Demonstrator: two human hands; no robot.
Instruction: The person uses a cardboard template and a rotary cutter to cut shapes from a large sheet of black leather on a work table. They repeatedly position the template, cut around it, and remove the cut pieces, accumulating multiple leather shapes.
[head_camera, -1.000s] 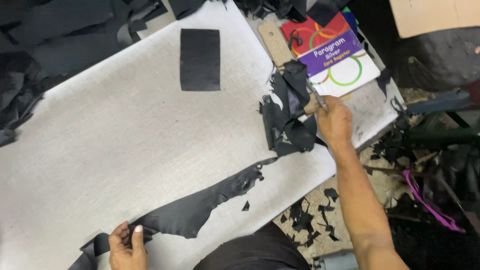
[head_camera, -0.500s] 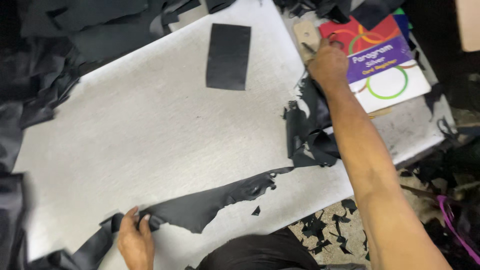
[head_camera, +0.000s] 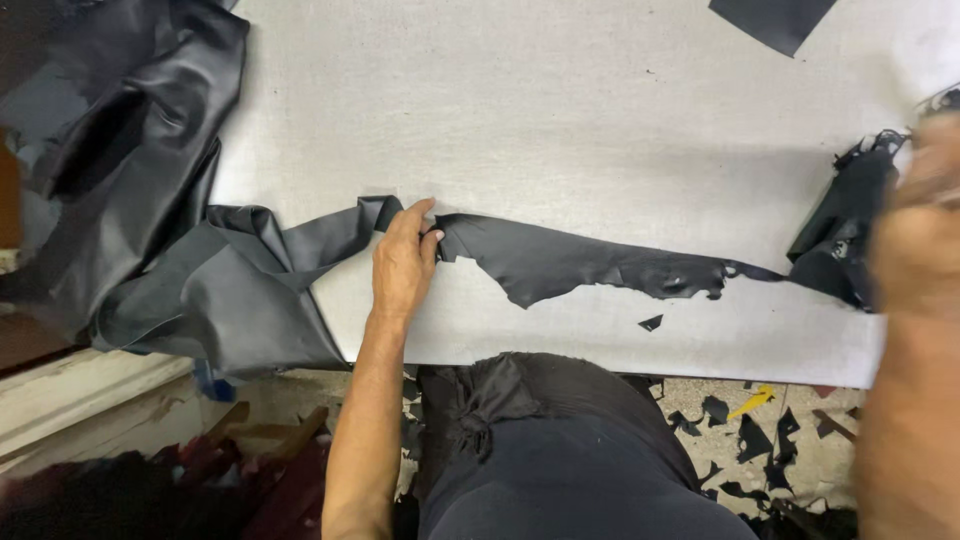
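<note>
The grey-white table (head_camera: 560, 130) fills most of the view. Left of the left fingers, a big heap of black leather (head_camera: 150, 230) spills off the table's edge. To the right of those fingers a long ragged strip (head_camera: 590, 265) of the same leather runs across the table toward a crumpled offcut (head_camera: 845, 235), which lies just beside the right hand (head_camera: 925, 220). A dark cut panel (head_camera: 775, 15) lies far beyond the fingers, at the top edge. A small scrap (head_camera: 651, 322) sits below the strip.

The left hand (head_camera: 402, 265) lies flat, its fingers close together, pressing the strip where it joins the heap. The right hand is blurred; whether its fingers are spread or closed I cannot tell.

Likely risks: the thin strip could tear at its narrow neck if tugged sideways, or the heavy heap could drag the leather off the table should the pressing fingers lift.
</note>
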